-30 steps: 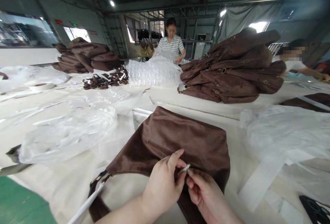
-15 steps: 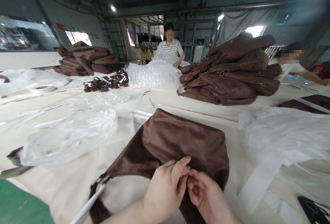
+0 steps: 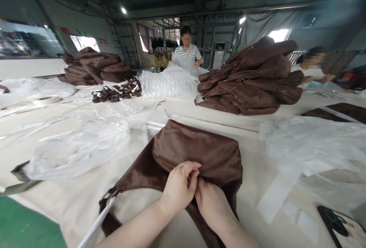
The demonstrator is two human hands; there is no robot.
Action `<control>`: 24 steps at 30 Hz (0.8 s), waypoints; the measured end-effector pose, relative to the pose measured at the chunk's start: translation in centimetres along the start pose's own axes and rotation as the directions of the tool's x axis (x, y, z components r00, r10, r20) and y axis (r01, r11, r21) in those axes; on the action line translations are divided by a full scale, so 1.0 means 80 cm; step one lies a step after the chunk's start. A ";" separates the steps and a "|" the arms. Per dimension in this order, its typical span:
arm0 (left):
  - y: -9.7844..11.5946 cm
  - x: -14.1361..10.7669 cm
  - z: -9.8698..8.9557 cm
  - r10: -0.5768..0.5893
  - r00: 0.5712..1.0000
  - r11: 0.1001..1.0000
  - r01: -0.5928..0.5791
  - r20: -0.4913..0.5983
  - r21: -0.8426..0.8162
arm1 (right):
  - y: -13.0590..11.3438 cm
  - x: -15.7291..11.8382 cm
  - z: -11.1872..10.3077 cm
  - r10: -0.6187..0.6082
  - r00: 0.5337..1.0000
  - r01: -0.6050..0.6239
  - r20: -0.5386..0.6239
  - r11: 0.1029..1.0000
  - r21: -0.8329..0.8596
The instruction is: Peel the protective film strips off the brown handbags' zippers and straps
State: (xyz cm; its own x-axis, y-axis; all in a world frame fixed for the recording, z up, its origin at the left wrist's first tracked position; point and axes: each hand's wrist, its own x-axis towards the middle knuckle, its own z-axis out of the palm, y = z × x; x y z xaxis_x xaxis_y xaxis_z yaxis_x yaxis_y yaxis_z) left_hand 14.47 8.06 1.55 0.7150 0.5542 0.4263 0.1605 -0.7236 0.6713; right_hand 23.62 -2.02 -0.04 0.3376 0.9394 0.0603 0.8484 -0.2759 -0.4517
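Observation:
A brown leather handbag (image 3: pixel 197 149) lies on the pale table in front of me, its strap curving toward me. Over the right end of its zip pocket (image 3: pixel 167 162), my left hand (image 3: pixel 178 189) is closed, thumb and fingers pinched together. Whatever it pinches is too small and covered to make out. My right hand (image 3: pixel 213 202) presses close beside it, fingers curled in against the bag and mostly hidden. At the bag's left end, a metal strap ring (image 3: pixel 108 194) has a white wrapping strip (image 3: pixel 100 217) hanging from it.
Clear plastic bags (image 3: pixel 77 145) lie to the left, with more white plastic wrapping (image 3: pixel 314 149) on the right. A phone (image 3: pixel 343 225) rests at lower right. Brown bags are piled (image 3: pixel 251 84) at the back right. Two people work across the table.
Both hands have shifted slightly left and up in view, along with the bag. My right hand has turned over, its back now showing and its fingers tucked in.

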 end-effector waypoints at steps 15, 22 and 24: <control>0.032 0.065 0.007 0.123 0.822 0.665 -0.484 0.556 0.569 | 0.032 -0.012 -0.006 0.223 0.970 -0.235 -0.099 0.963 -0.133; 0.009 0.042 0.033 0.218 0.785 0.517 -0.597 0.580 0.613 | 0.039 -0.009 -0.011 0.235 0.957 -0.250 -0.167 0.966 -0.070; 0.000 0.040 0.033 0.252 0.795 0.555 -0.586 0.552 0.591 | 0.037 -0.008 -0.013 0.232 0.955 -0.254 -0.184 0.961 -0.106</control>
State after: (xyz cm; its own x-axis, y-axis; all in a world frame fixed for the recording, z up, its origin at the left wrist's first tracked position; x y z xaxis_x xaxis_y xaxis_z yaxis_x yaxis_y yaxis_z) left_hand 18.60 8.75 1.30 0.9844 0.0310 0.1729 0.0720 -0.9692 -0.2356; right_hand 26.38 -3.64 -0.52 0.5941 0.7959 0.1162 0.7733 -0.5254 -0.3549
